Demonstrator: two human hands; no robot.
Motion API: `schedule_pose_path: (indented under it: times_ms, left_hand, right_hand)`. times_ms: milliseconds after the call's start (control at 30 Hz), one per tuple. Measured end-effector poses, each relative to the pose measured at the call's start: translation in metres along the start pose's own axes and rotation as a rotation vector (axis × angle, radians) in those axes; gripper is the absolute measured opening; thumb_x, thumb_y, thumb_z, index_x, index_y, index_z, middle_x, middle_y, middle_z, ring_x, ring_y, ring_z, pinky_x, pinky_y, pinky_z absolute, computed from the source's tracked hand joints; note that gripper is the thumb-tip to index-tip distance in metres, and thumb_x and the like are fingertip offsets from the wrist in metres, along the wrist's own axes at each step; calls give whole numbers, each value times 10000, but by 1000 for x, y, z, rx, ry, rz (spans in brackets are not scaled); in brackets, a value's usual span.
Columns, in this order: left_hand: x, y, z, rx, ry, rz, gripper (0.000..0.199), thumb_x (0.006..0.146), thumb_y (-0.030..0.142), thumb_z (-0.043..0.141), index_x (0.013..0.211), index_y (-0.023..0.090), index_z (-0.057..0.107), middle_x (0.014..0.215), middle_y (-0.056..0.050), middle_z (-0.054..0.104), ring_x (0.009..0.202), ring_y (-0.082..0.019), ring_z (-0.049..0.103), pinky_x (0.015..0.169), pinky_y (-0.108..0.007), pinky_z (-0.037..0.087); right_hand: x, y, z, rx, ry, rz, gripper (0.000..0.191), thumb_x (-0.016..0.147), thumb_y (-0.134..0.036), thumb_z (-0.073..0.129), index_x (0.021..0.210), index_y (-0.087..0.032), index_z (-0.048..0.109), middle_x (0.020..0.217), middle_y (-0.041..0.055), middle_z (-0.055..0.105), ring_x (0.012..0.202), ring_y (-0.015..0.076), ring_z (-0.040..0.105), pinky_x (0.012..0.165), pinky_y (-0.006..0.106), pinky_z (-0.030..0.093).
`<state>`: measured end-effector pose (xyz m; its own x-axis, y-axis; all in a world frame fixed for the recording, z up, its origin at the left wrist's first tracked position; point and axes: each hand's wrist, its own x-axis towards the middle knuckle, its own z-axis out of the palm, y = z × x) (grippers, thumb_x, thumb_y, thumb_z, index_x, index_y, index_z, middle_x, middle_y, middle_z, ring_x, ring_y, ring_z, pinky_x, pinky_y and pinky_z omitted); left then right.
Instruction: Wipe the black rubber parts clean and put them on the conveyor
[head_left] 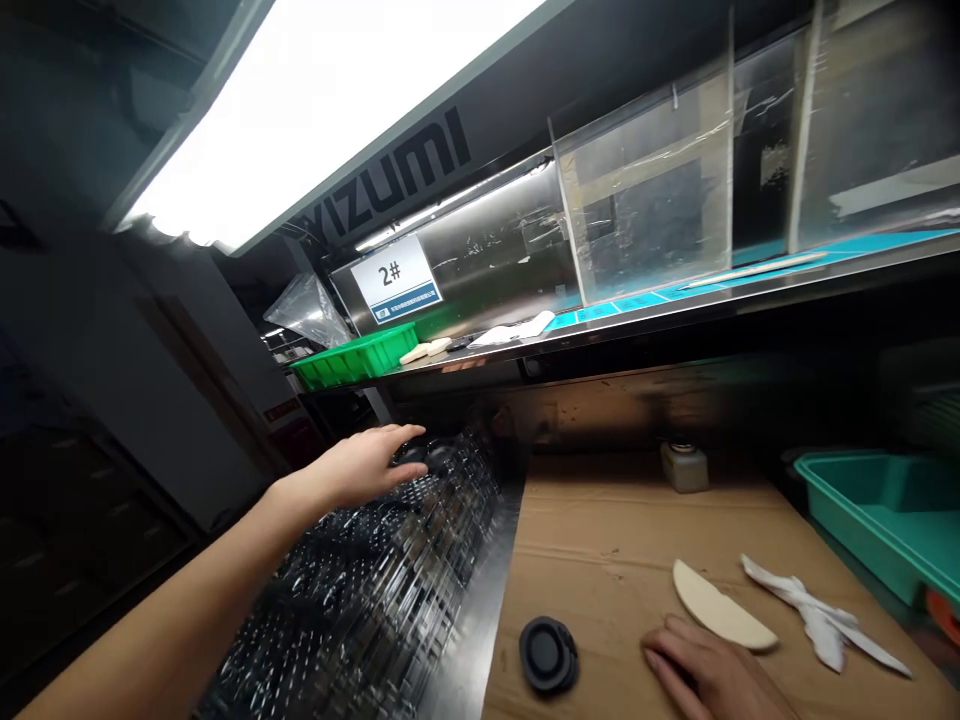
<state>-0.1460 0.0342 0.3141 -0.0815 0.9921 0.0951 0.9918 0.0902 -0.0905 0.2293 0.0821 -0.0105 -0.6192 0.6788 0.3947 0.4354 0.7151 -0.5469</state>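
My left hand (pixel 375 462) reaches out over the far end of a dark, shiny mesh-like surface. Its thumb and fingers are apart, around or just beside a black round part (pixel 411 454); contact between them is hard to make out. My right hand (pixel 709 668) rests on a cardboard sheet (pixel 585 530), loosely bent, with no object visible in it. Just beyond its knuckles lies a cream half-disc (pixel 720 608). To its left, a black round part with a ringed centre (pixel 548 655) sits on the cardboard.
White-handled scissors or a knife-like tool, partly wrapped (pixel 817 610), lies right of the half-disc. A small bottle (pixel 684 467) stands at the back, a teal bin (pixel 862 520) at right. Overhead runs a shelf edge (pixel 637 325) with a green tray (pixel 356 360).
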Motion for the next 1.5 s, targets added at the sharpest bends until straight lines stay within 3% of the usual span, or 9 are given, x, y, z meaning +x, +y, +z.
schedule_pose_path:
  times_ms: [100,233,400,500,633,733,900,1133,1500]
  left_hand:
    - [-75,56,16,-184,-32,168,597,805,557,585,1377,449,449,1389,65,538,1266,-246,510,1080,-353,390]
    - [-138,118,106,-448,-150,262,580,748,489,668,1300,533,498,1310,64,598,1206,-245,564,1042,-355,465]
    - [-121,149,248,-556,198,-31,757,825,490,571,1487,264,283,1547,-100,300,1428,-286,271,1145,-468,303]
    - [-103,158,288,-533,203,-112,837,784,559,592,1487,260,253,1545,-126,299,1441,-327,206,1128,-546,238]
    - [-101,162,293,-539,247,-106,735,835,498,533,1471,248,263,1481,-136,406,1405,-317,277,1103,-534,211]
    - [-105,162,288,-573,250,-101,731,842,452,526,1476,225,242,1433,-153,459,1372,-306,335,1102,-509,198]
    - [-108,161,282,-599,243,-121,756,823,410,543,1487,259,215,1451,-147,438,1367,-319,333,1102,-552,143]
    - [-104,152,271,-654,139,-68,785,774,376,602,1477,292,264,1339,-115,555,1319,-303,413,1118,-535,156]
    - [-98,154,262,-616,227,-41,702,792,392,649,1408,264,338,1269,-104,562,1215,-312,481,1069,-520,305]
  right_hand:
    - [1,-10,-8,-28,-46,31,291,976,-320,358,849,-248,611,814,30,609,766,175,594,707,301,434]
    - [3,-19,-13,-107,-40,41,268,972,-275,370,835,-218,593,818,19,607,790,165,573,728,286,398]
    - [0,-28,-12,-296,-45,31,242,966,-259,389,880,-209,609,854,27,616,815,164,566,728,277,378]
    - [-4,-31,-21,-431,-27,80,271,966,-267,383,844,-208,617,857,39,606,821,173,555,732,280,374]
    - [-8,-24,-41,-582,184,298,261,928,-315,469,1128,-230,613,1158,102,573,1061,249,503,897,362,352]
    - [-12,-15,-51,-573,113,402,412,881,-349,544,1281,-250,548,1266,116,543,1160,290,451,952,412,319]
    - [-3,-6,-51,-526,-16,363,328,883,-288,510,1193,-264,614,1125,75,627,1074,270,512,911,405,328]
    - [36,2,-44,-467,318,217,405,957,-336,416,1335,-230,513,1262,94,567,1087,236,519,909,352,384]
    - [12,23,-18,-446,122,193,374,941,-312,462,1304,-271,547,1294,68,560,1153,265,455,1012,434,303]
